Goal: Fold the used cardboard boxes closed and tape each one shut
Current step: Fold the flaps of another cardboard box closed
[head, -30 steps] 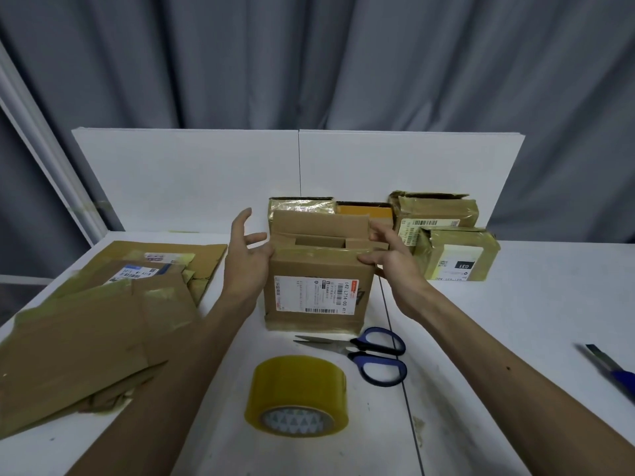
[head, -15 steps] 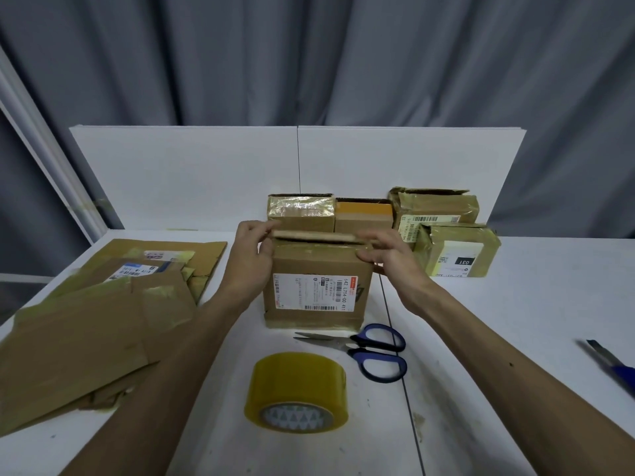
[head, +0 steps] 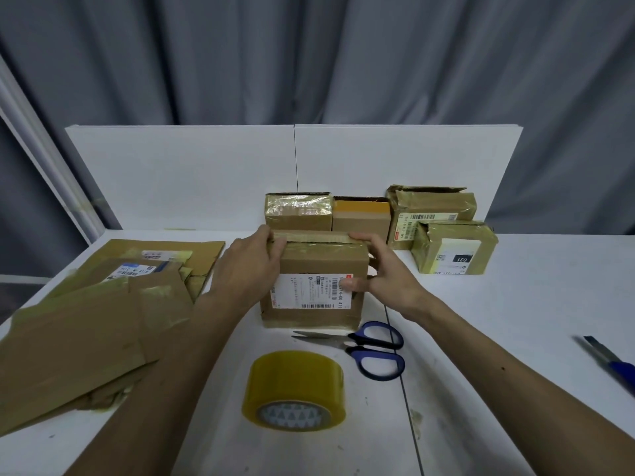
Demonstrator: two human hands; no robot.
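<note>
Both hands (head: 254, 269) grip the cardboard box (head: 319, 266), flaps folded down.

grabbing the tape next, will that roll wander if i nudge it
The tape roll seems to stand on its curved edge, core facing the camera, so a sideways nudge would probably roll it. The winding looks thick, so likely heavy and stiff.

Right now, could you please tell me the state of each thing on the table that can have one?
front box: upright, flaps folded down, gripped by both hands.
left hand: grips the box's top left edge.
right hand: grips its top right edge.
tape roll: untouched, apart from both hands.
scissors: blades closed, lying flat.
flattened cardboard: stacked flat.
</note>
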